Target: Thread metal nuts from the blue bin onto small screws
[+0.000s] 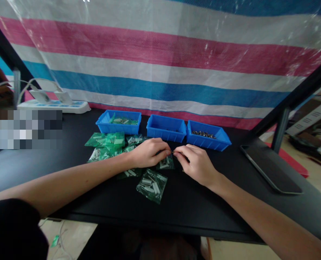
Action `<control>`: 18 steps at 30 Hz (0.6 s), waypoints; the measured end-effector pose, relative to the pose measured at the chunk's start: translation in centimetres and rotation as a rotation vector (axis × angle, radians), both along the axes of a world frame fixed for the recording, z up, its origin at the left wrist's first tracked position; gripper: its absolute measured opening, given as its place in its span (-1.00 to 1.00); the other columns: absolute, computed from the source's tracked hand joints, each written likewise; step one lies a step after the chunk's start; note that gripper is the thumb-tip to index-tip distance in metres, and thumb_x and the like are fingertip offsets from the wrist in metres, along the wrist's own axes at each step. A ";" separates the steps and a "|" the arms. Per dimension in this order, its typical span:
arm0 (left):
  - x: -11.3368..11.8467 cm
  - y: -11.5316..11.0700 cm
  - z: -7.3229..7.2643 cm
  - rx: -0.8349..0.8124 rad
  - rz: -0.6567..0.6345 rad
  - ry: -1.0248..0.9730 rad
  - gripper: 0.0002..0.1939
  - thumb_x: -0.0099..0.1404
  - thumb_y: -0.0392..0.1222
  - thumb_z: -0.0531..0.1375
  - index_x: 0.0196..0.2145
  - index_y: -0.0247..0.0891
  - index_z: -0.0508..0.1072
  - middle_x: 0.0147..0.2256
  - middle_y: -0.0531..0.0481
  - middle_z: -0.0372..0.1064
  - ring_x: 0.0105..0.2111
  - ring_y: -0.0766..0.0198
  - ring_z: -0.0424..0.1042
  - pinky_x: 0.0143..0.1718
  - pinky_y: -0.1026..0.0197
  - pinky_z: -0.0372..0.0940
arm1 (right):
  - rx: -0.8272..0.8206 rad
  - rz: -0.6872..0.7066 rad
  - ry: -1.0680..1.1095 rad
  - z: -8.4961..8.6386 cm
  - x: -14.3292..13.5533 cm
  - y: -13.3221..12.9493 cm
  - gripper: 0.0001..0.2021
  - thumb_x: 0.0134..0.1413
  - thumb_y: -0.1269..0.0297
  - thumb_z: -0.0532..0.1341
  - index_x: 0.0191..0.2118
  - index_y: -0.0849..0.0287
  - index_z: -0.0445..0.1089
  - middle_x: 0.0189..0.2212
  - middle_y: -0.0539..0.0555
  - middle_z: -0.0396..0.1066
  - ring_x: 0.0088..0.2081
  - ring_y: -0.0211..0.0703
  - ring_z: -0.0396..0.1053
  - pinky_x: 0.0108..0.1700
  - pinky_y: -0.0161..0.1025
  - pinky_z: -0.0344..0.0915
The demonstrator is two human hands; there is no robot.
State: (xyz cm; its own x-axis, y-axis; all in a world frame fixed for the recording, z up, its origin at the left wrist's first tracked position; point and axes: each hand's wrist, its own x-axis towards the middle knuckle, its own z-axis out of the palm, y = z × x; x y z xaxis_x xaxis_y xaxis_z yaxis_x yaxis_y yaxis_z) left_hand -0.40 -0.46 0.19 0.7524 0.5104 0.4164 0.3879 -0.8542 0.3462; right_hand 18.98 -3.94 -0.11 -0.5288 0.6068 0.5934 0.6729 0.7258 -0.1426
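My left hand (153, 152) and my right hand (195, 162) meet fingertip to fingertip over the black table, both closed in a pinch. Between them shows a tiny thin piece (172, 152), too small to name. Under and beside my left hand lie small clear bags of pale and metal parts, one bag (165, 163) directly below the fingers. Nearer to me, another bag (152, 186) holds white cylinders and thin metal pieces. Green-tinted bags (109, 141) are heaped to the left, partly behind my left forearm.
Three blue bins stand in a row: the left bin (102, 126) holds bags, the middle bin (166, 135) a few dark bits, the right bin (211, 143) small shiny metal parts. A phone (270, 169) lies at right, a power strip (55, 107) at back left. Striped sheeting (149, 65) hangs behind.
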 end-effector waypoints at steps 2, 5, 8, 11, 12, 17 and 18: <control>0.0 0.0 -0.1 -0.010 0.001 -0.009 -0.78 0.32 -0.22 -0.03 -0.34 -0.32 0.37 -0.41 -0.04 0.34 -0.36 0.29 0.30 -0.30 0.29 0.19 | 0.004 -0.014 -0.004 0.0 0.0 0.0 -0.86 0.14 0.39 0.08 -0.36 0.24 0.36 -0.50 0.08 0.40 -0.44 -0.18 0.34 -0.33 -0.26 0.24; 0.1 0.0 -0.2 -0.033 0.027 -0.037 -0.86 0.27 -0.21 0.04 -0.31 -0.31 0.34 -0.42 -0.01 0.32 -0.38 0.30 0.31 -0.32 0.30 0.19 | -0.010 -0.052 0.012 0.0 0.0 0.0 -0.86 0.14 0.38 0.07 -0.36 0.24 0.36 -0.51 0.07 0.38 -0.46 -0.19 0.33 -0.35 -0.27 0.23; 0.1 0.0 -0.3 -0.053 0.048 -0.055 -0.87 0.23 -0.21 0.09 -0.26 -0.30 0.30 -0.45 0.03 0.30 -0.40 0.31 0.31 -0.33 0.31 0.20 | -0.032 -0.062 0.013 0.0 0.0 0.0 -0.86 0.14 0.38 0.07 -0.36 0.23 0.35 -0.51 0.07 0.38 -0.45 -0.20 0.33 -0.35 -0.28 0.23; 0.1 0.0 -0.3 -0.054 0.047 -0.060 -0.87 0.23 -0.21 0.09 -0.25 -0.28 0.29 -0.45 0.04 0.30 -0.40 0.32 0.31 -0.33 0.31 0.20 | -0.051 -0.050 0.003 0.0 0.0 0.0 -0.85 0.15 0.37 0.06 -0.37 0.22 0.35 -0.51 0.07 0.38 -0.45 -0.20 0.33 -0.34 -0.29 0.23; 0.1 0.0 -0.2 -0.052 0.044 -0.059 -0.87 0.24 -0.21 0.08 -0.25 -0.28 0.29 -0.45 0.04 0.30 -0.39 0.31 0.31 -0.32 0.31 0.20 | -0.055 -0.047 0.004 0.0 0.0 0.0 -0.85 0.14 0.37 0.07 -0.37 0.22 0.35 -0.51 0.07 0.38 -0.45 -0.21 0.33 -0.34 -0.29 0.23; 0.0 -0.1 -0.1 -0.045 0.036 -0.043 -0.88 0.27 -0.20 0.03 -0.26 -0.28 0.29 -0.42 0.02 0.31 -0.36 0.30 0.31 -0.30 0.29 0.20 | -0.064 -0.046 0.013 0.2 -0.2 -0.1 -0.89 0.12 0.38 0.09 -0.35 0.22 0.35 -0.52 0.05 0.36 -0.47 -0.22 0.32 -0.37 -0.30 0.23; -0.1 -0.1 -0.1 -0.046 0.035 -0.039 -0.87 0.28 -0.20 0.02 -0.26 -0.28 0.29 -0.42 0.01 0.31 -0.36 0.30 0.31 -0.30 0.29 0.20 | -0.066 -0.047 0.013 0.2 -0.2 -0.2 -0.90 0.12 0.38 0.10 -0.34 0.22 0.35 -0.52 0.05 0.36 -0.47 -0.22 0.32 -0.37 -0.30 0.23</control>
State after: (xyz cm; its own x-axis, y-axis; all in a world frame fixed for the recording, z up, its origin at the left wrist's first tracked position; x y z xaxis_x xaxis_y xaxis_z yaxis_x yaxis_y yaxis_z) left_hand -0.45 -0.60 0.10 0.7173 0.5554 0.4208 0.4028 -0.8232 0.4001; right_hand 18.78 -4.10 0.09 -0.4913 0.6690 0.5578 0.7037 0.6822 -0.1985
